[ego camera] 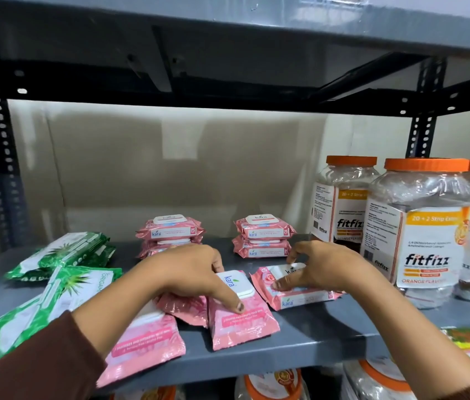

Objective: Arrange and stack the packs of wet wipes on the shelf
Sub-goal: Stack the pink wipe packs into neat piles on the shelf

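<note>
Pink Kara wet-wipe packs lie on the grey shelf [329, 327]. My left hand [196, 272] rests on a pink pack [242, 321] lying lengthwise at the front, thumb pressed on its face, fingers over its far end. My right hand [323, 267] grips a second pink pack [294, 290] lying crosswise just to the right. Another pink pack [144, 339] lies under my left forearm, and one more [184, 308] peeks out beneath my left hand. At the back stand two neat stacks of two pink packs, the left stack [170, 235] and the right stack [264, 238].
Several green Origami wipe packs [63, 255] lie jumbled on the shelf's left side. Tall fitfizz jars with orange lids [421, 235] crowd the right side. A dark upper shelf [228, 67] hangs overhead. More jars sit on the shelf below.
</note>
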Demonstrator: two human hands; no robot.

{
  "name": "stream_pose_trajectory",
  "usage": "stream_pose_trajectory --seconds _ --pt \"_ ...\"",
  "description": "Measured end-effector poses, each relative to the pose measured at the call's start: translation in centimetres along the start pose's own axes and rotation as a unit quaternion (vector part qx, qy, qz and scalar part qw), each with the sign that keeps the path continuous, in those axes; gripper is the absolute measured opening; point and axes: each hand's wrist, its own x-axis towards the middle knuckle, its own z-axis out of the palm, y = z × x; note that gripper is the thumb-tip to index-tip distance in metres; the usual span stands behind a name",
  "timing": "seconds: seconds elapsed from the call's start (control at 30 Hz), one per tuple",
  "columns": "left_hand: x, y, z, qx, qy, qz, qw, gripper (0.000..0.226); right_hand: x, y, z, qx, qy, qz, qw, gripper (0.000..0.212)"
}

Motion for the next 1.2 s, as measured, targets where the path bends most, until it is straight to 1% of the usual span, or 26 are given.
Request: stream_pose_trajectory --seconds 0.1,0.23,0.33,0.37,0.4,0.43,0.47,0.5,0.53,0.6,0.63,0.7,0.73,0.77,0.8,0.83,0.87,0.9,0.93,0.97,1.0,1.03,1.07,1.13,1.17,1.2 --pt "-0.1 -0.2 0.0 -0.033 0.022 0.005 0.999 0.064 -0.3 -0.1 0.1 -0.003 0.008 0.007 1.000 0.083" --pt "-0.4 0.0 0.0 -0.048 0.046 0.016 0.998 0.057 -0.4 -0.7 0.8 -0.032 0.027 0.031 0.999 0.100" --pt "-0.3 -0.6 -0.6 -0.088 0.059 0.035 0.994 0.060 -1.0 -0.3 0.5 -0.011 0.006 0.016 1.000 0.094" --pt "-0.3 -0.7 -0.8 -0.094 0.065 0.050 0.992 0.061 -1.1 0.1 0.2 0.024 -0.002 -0.006 1.000 0.088" --pt "-0.5 -0.7 -1.3 -0.097 0.069 0.073 0.990 0.061 -1.3 0.6 -0.1 0.084 0.002 -0.038 0.996 0.082" --pt "-0.6 -0.4 -1.8 -0.098 0.076 0.102 0.987 0.061 -1.6 1.1 -0.5 0.171 0.015 -0.076 0.982 0.076" --pt "-0.8 0.0 -2.3 -0.094 0.085 0.137 0.982 0.064 -2.0 1.2 -0.8 0.273 0.024 -0.105 0.956 0.071" --pt "-0.9 0.6 -2.9 -0.089 0.094 0.172 0.977 0.069 -2.3 1.2 -1.1 0.375 0.018 -0.123 0.919 0.066" --pt "-0.8 1.4 -3.4 -0.090 0.099 0.204 0.970 0.073 -2.5 1.0 -1.4 0.461 -0.010 -0.134 0.877 0.061" --pt "0.0 3.0 -4.2 -0.124 0.078 0.249 0.957 0.082 -3.1 0.2 -2.1 0.581 -0.061 -0.147 0.798 0.047" --pt "0.4 3.9 -4.4 -0.144 0.067 0.263 0.952 0.087 -3.3 0.0 -2.2 0.618 -0.058 -0.146 0.771 0.039" --pt "1.7 5.4 -4.1 -0.156 0.094 0.282 0.942 0.091 -3.7 0.2 -2.4 0.676 -0.006 -0.110 0.729 0.030" --pt "2.5 6.0 -3.8 -0.145 0.128 0.273 0.942 0.086 -3.7 0.6 -2.2 0.695 0.022 -0.084 0.714 0.029" --pt "3.2 6.4 -3.2 -0.127 0.162 0.246 0.947 0.076 -3.7 1.2 -1.9 0.709 0.042 -0.059 0.701 0.030" --pt "3.8 6.6 -2.4 -0.118 0.166 0.210 0.956 0.064 -3.7 1.8 -1.4 0.718 0.052 -0.037 0.693 0.033" --pt "4.5 6.7 -1.7 -0.129 0.140 0.182 0.965 0.054 -3.7 2.1 -0.9 0.725 0.051 -0.018 0.686 0.038" --pt "5.0 6.5 -0.8 -0.134 0.099 0.166 0.972 0.047 -3.5 2.4 -0.3 0.722 0.049 0.007 0.690 0.043" --pt "5.5 6.3 -0.1 -0.129 0.063 0.161 0.976 0.043 -3.4 2.8 0.3 0.708 0.051 0.030 0.704 0.043" --pt "6.0 6.0 0.4 -0.103 0.042 0.159 0.981 0.042 -3.5 3.1 0.7 0.668 0.068 0.052 0.739 0.042" --pt "6.5 5.7 0.8 -0.069 0.037 0.154 0.985 0.042 -3.4 3.4 0.9 0.599 0.098 0.068 0.791 0.043" --pt "7.1 5.5 1.1 -0.039 0.047 0.146 0.987 0.042 -3.4 3.8 1.0 0.507 0.128 0.080 0.849 0.047" --pt "7.5 5.4 1.3 -0.027 0.061 0.131 0.989 0.042 -3.6 4.0 0.8 0.419 0.144 0.087 0.892 0.051" --pt "7.8 5.4 1.4 -0.024 0.074 0.110 0.991 0.041 -3.8 4.2 0.6 0.356 0.140 0.093 0.919 0.055" --pt "8.2 5.3 1.5 -0.019 0.094 0.083 0.992 0.040 -4.2 4.2 0.5 0.285 0.121 0.105 0.945 0.067" --pt "8.3 5.3 1.5 -0.023 0.098 0.079 0.992 0.039 -4.4 3.9 0.5 0.256 0.125 0.113 0.952 0.073" --pt "8.2 5.3 1.5 -0.030 0.100 0.077 0.992 0.038 -4.5 3.7 0.7 0.222 0.146 0.117 0.957 0.077"
